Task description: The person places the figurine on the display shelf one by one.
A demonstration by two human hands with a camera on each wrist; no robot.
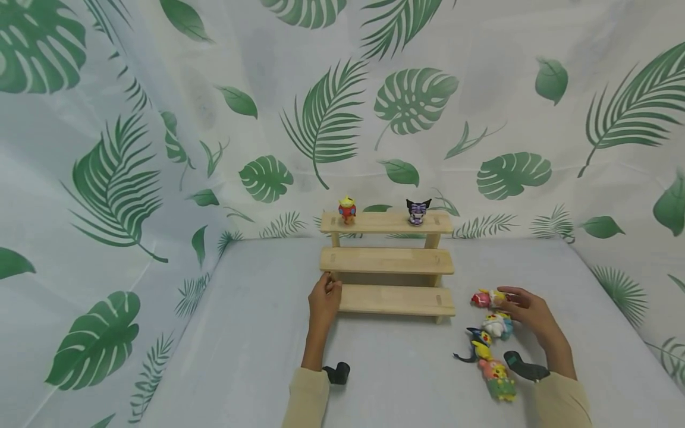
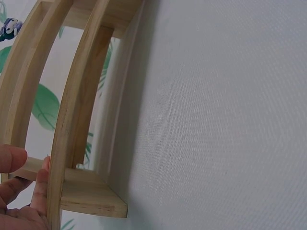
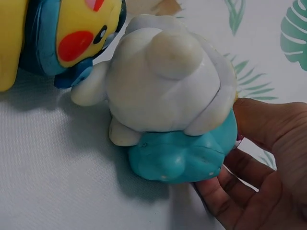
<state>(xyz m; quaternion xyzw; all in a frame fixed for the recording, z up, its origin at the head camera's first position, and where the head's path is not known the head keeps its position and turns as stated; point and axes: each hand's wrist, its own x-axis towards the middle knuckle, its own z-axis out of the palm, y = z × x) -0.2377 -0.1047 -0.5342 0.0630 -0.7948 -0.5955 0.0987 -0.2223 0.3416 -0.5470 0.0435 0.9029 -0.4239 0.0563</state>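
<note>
A three-tier wooden shelf (image 1: 396, 299) stands in the middle of the head view. My left hand (image 1: 325, 295) grips its left end by the lower boards; in the left wrist view the thumb and fingers (image 2: 39, 191) lie against the wood. At the right, my right hand (image 1: 527, 310) has thumb and fingers about a pink-and-white figurine (image 1: 483, 298) lying on the table. Just nearer lies a white and teal figurine (image 1: 495, 326), which hides most of the held one in the right wrist view.
Two small figurines stand on the top tier, a red and yellow one (image 1: 347, 211) at left and a black and purple one (image 1: 417, 212) at right. A dark-eared yellow figurine (image 1: 481, 349) and a pink and green one (image 1: 499, 380) lie nearer. Leaf-printed cloth (image 1: 428, 35) hangs behind.
</note>
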